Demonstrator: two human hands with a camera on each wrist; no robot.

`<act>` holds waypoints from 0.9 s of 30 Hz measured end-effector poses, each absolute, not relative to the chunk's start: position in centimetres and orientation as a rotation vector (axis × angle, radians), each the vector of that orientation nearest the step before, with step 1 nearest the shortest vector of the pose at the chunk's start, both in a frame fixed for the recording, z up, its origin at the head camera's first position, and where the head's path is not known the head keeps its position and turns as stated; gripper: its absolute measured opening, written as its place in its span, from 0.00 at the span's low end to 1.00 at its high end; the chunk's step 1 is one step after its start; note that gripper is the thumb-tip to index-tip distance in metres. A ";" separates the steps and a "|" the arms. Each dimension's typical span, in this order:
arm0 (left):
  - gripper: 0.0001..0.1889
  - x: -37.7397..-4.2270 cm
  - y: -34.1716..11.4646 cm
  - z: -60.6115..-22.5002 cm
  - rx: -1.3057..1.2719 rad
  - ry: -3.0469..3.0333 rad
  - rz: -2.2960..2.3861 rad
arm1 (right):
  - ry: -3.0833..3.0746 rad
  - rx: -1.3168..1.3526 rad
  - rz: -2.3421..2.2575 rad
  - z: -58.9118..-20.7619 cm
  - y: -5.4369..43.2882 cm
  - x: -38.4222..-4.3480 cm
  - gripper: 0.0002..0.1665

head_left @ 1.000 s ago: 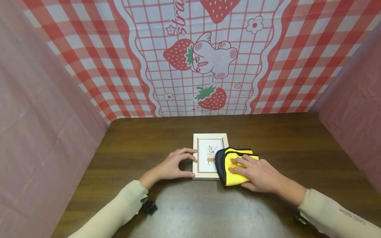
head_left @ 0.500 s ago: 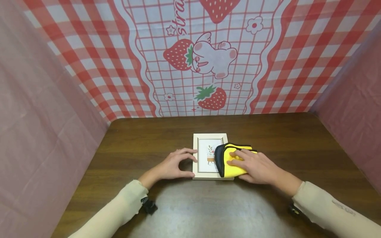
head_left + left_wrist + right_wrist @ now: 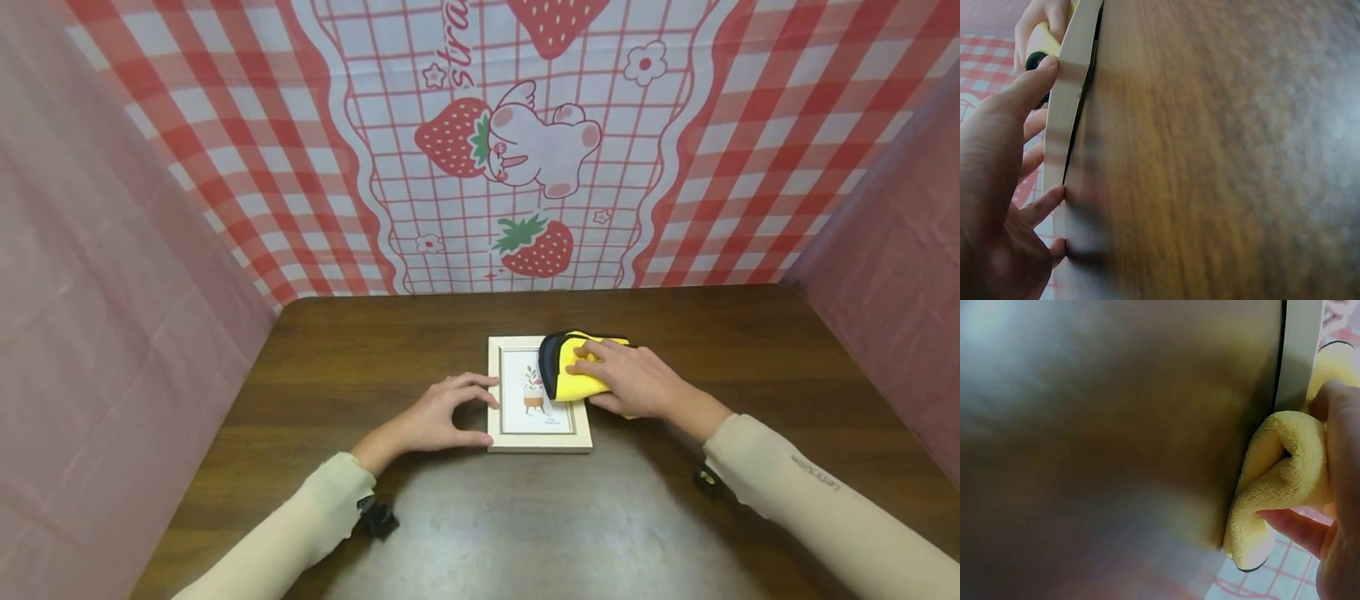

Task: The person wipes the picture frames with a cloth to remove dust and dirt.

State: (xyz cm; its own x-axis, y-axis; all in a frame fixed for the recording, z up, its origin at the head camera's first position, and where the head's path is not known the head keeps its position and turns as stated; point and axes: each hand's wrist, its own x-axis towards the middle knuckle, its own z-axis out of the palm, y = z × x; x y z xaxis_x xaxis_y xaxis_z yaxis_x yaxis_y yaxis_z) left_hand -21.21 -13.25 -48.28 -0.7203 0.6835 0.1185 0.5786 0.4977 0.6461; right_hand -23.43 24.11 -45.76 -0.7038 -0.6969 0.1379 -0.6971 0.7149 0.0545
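Observation:
A cream picture frame (image 3: 540, 444) lies flat on the wooden table, with a potted-plant print showing. My left hand (image 3: 442, 414) rests at its left side, thumb and fingertips touching the rim in a wide curve. In the left wrist view the thumb (image 3: 1041, 72) lies against the frame's edge (image 3: 1066, 106), while the lower fingers touch down beside it. A folded yellow cloth (image 3: 585, 385) with black trim and a dark underside covers the frame's upper right corner. My right hand (image 3: 637, 379) grips it from the right; in the right wrist view the cloth (image 3: 1285, 469) bunches under the fingers.
The brown table (image 3: 360, 333) runs back to a red-and-white checked strawberry backdrop (image 3: 525, 150). Pink cloth walls (image 3: 112, 292) stand on both sides. A black device (image 3: 377, 518) is worn at the left wrist, another (image 3: 707, 477) at the right.
My right hand has slid the cloth away from me, up the frame's right side, uncovering the lower right of the print. The left hand and the picture frame stay in place.

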 end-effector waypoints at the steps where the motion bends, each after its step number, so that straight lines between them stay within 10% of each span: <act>1: 0.23 -21.2 -13.2 -48.3 1.098 2.584 1.025 | -2.779 1.126 0.006 -45.7 24.0 -23.8 0.33; 27: 0.24 -21.1 -13.3 -48.3 1.088 2.577 1.031 | -2.694 0.872 0.441 -43.1 25.3 -25.2 0.20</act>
State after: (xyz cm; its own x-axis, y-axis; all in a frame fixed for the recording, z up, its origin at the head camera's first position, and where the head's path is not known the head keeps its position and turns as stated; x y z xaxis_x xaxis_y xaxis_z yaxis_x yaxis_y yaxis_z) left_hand -21.07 -13.32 -48.25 -0.7227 0.6819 0.1129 0.5715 0.4976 0.6525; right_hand -25.17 25.31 -43.06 -0.7804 -0.5194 0.3481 -0.6033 0.7717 -0.2012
